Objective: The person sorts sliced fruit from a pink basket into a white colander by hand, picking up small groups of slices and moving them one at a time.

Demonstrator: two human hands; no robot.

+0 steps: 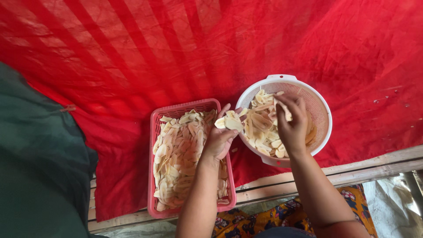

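Slices everywhere in the head view, pale and thin, and both bare hands are right in among them. Left hand [219,140] sits between the two containers, palm up, fingers curled around a small stack of cream-coloured slices [229,120] pinched at its fingertips, hovering over the right edge of the pink rectangular basket [155,132]. That basket is already well filled, a layered bed of flat slices running its whole length, and the forearm crosses over its lower right corner. Right hand [292,124] is over the white round colander [318,110], back of the hand toward the camera, fingers closed on one long slice [282,109] held up above the heap. More loose slices pile in the left half of the colander, while its perforated wall shows bare on the right. Basket and colander stand just beside each other, nearly touching, on a red cloth [220,44] that covers the whole work surface. Dark green fabric [39,167] fills the left side of the picture. Along the near edge, pale wooden planks [374,163] peek from under the cloth, and a patterned yellow and orange garment [264,218] shows below the arms.
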